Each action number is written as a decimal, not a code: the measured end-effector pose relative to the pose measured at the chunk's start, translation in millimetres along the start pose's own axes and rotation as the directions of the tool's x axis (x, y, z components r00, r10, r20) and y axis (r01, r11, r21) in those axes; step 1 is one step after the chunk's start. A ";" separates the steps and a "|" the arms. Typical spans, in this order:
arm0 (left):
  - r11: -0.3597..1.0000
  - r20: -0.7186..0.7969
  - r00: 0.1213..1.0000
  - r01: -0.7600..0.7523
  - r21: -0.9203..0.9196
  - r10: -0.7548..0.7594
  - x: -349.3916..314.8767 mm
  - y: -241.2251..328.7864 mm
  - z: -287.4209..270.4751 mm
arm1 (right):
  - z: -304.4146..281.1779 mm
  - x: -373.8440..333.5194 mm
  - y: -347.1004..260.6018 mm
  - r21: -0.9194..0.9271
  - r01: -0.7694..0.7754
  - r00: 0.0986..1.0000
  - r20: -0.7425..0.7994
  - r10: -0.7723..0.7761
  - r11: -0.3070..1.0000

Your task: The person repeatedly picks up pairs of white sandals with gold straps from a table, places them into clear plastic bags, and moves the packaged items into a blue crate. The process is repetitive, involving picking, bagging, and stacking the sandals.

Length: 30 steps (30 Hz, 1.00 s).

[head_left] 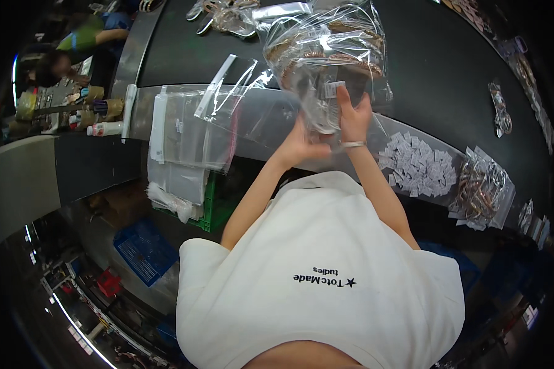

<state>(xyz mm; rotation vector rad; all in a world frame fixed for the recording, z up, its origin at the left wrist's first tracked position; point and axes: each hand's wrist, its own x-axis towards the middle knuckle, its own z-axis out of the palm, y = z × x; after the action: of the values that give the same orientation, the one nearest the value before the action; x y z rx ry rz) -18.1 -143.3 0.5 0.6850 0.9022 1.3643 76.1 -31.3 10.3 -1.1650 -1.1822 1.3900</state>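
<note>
My right hand (pixel 354 120) grips a shiny item in clear plastic (pixel 327 114), with a small white label (pixel 331 90) on it. It looks like a wrapped sandal, though glare hides its shape. My left hand (pixel 303 147) is closed on the near left side of the same plastic, its thumb stretched to the right and its fingers partly hidden. Just beyond my hands, clear bags of sandals (pixel 332 46) with copper-coloured trim are heaped on the dark belt. Flat clear plastic bags (pixel 194 126) lie to the left of my left hand.
To the right lie a pile of small white labels (pixel 418 165) and a bagged bundle of sandals (pixel 483 190). A green crate (pixel 214 203) stands below the bags at left, and a blue crate (pixel 144 252) on the floor. Another person (pixel 83 40) works at far left.
</note>
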 end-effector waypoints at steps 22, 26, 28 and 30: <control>0.881 -0.400 0.820 0.470 0.061 -0.410 -16.7 -78.8 -26.4 | -68.6 -44.1 87.3 -0.680 0.560 0.777 0.630 -0.014 0.473; 0.897 -0.454 0.820 0.433 0.092 -0.349 -22.2 -78.1 -29.9 | -43.0 -57.1 88.4 -0.504 0.669 0.549 0.831 0.094 0.547; 0.919 -0.487 0.817 0.388 0.066 -0.310 -21.3 -77.1 -30.9 | -45.2 -65.5 82.5 -0.322 0.812 0.458 0.868 -0.190 0.487; 0.949 -0.513 0.812 0.313 -0.021 -0.279 -17.4 -73.2 -27.9 | -58.9 -66.1 75.4 -0.454 0.721 0.566 0.822 -0.067 0.524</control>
<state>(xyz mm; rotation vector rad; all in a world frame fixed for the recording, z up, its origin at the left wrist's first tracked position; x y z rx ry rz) -3.7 -171.1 -73.3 0.2013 1.4217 1.2511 136.0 -98.0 -63.7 -0.6503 -2.6756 0.9012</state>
